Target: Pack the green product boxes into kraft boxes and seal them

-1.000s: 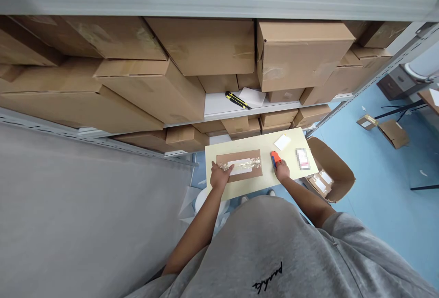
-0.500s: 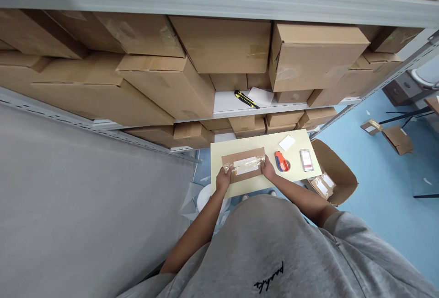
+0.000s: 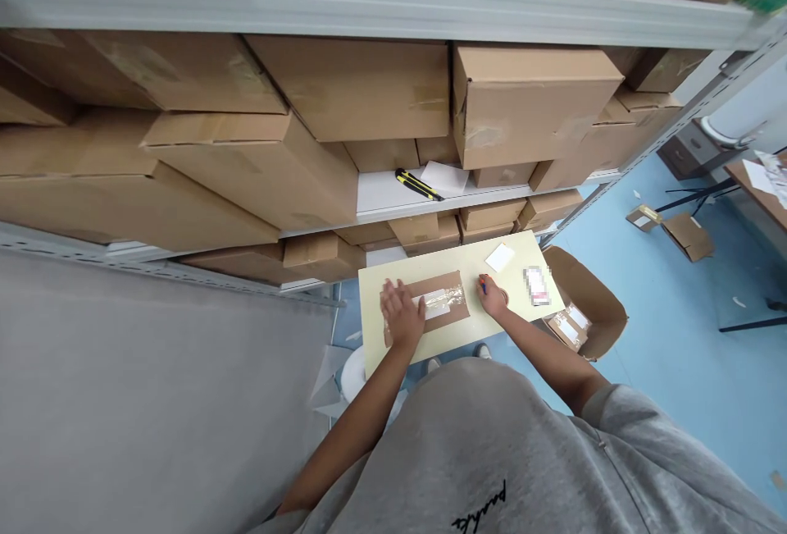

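Observation:
My left hand (image 3: 402, 314) lies flat with spread fingers on the left end of a brown kraft parcel (image 3: 443, 301). A strip of clear tape (image 3: 440, 299) runs across the parcel over its white label. My right hand (image 3: 493, 296) is closed over an orange tape dispenser (image 3: 483, 283), hiding most of it. Both lie on a pale yellow board (image 3: 443, 259), which also bears a white card (image 3: 499, 257) and a small blurred packet (image 3: 537, 285).
An open cardboard box (image 3: 590, 288) with small parcels inside stands past the board's right edge. Steel shelves packed with cartons rise ahead, holding a yellow-and-black utility knife (image 3: 416, 184) and white paper (image 3: 445, 179). A stool sits below the board on the blue floor.
My right hand has left the parcel and closed over the dispenser on the board. My left hand has shifted onto the parcel's left end and flattened out.

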A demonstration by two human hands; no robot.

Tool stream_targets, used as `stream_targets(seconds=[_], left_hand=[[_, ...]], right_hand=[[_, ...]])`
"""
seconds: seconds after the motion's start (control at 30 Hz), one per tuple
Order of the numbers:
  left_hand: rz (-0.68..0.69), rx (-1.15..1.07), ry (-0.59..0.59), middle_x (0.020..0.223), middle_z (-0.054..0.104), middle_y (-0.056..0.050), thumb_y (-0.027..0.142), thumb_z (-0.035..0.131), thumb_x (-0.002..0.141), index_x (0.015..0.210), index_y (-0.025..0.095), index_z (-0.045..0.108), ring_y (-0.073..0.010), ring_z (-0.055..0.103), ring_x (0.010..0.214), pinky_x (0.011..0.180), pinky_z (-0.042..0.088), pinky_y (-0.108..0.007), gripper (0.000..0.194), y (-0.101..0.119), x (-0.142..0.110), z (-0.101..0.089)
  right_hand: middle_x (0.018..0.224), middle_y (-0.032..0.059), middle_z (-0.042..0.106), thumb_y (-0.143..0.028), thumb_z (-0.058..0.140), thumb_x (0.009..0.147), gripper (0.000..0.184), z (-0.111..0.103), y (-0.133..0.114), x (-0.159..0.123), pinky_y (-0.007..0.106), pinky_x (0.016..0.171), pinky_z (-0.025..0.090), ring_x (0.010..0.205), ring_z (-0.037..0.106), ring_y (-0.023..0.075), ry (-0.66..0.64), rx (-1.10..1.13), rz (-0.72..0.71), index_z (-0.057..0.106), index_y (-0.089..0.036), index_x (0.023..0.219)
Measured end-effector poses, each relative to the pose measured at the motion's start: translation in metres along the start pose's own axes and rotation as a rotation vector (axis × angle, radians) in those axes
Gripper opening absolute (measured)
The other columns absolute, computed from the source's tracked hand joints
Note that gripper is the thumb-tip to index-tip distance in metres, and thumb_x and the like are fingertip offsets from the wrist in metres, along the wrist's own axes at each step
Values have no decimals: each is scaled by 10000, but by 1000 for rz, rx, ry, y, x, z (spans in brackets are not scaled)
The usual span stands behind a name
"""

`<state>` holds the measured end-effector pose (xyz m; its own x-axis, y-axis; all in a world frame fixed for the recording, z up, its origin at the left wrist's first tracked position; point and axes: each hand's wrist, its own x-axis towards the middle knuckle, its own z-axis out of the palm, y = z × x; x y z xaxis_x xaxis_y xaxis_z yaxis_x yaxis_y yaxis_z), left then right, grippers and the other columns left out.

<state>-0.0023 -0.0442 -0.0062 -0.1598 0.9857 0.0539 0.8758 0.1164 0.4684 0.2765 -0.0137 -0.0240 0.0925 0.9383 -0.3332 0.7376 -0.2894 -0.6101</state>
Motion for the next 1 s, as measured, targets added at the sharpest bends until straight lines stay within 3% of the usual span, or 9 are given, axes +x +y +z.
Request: stream_targets(seconds=[0.1,0.2,0.33,0.43,0.6,0.7,0.83,1.0], left_hand=[[250,18,-104,1730,492,-172,368,463,1098,1683,179,462,-350,429,1607,1326,342,-538,615,58,20,14],[384,66,-239,1580,641,-147,297,503,1091,1550,213,613,-316,567,1465,1229,452,-447,479,121,45,47],[417,166,-467,1428,697,-166,262,556,1075,1443,181,664,-295,624,1345,1119,507,-385,392,190,71,109],[368,258,-607,1482,654,-198,254,586,1061,1434,152,658,-302,590,1400,1097,516,-380,393,221,87,157],[333,351,-650,1765,382,-249,259,683,1017,1612,126,524,-372,371,1617,1213,450,-473,630,235,103,222],[321,358,-643,1768,388,-230,220,647,1025,1645,167,503,-369,418,1575,1203,460,-484,639,229,109,247],[340,359,-635,1715,460,-210,134,523,1044,1632,179,522,-336,472,1511,1145,507,-445,590,218,114,258],[370,378,-684,1678,506,-195,119,601,1016,1553,180,601,-323,498,1489,1145,509,-426,541,215,123,253]], right_hand=[[1633,106,615,-203,514,1057,520,-18,26,17,396,1243,490,1488,597,268,37,-34,-29,613,-222,1567],[1692,97,559,-152,507,1035,555,-35,49,38,408,1250,488,1518,567,259,64,-70,-2,606,-221,1577],[1754,116,480,-109,476,1022,609,-53,80,67,387,1298,434,1603,472,243,32,-141,33,567,-159,1623],[1778,120,441,-96,499,1005,647,-58,104,86,408,1330,398,1646,409,254,-18,-181,28,543,-142,1649],[1784,115,431,-102,528,999,673,-54,138,110,433,1348,379,1659,389,260,-68,-179,18,524,-157,1670],[1787,109,428,-115,534,1005,668,-48,151,117,413,1349,374,1663,382,249,-78,-155,7,520,-160,1672],[1784,101,435,-124,535,1009,659,-43,159,120,416,1339,393,1659,389,242,-84,-111,3,528,-175,1666],[1772,81,458,-124,540,1003,664,-43,163,121,423,1330,414,1645,414,239,-80,-41,-20,539,-212,1661]])
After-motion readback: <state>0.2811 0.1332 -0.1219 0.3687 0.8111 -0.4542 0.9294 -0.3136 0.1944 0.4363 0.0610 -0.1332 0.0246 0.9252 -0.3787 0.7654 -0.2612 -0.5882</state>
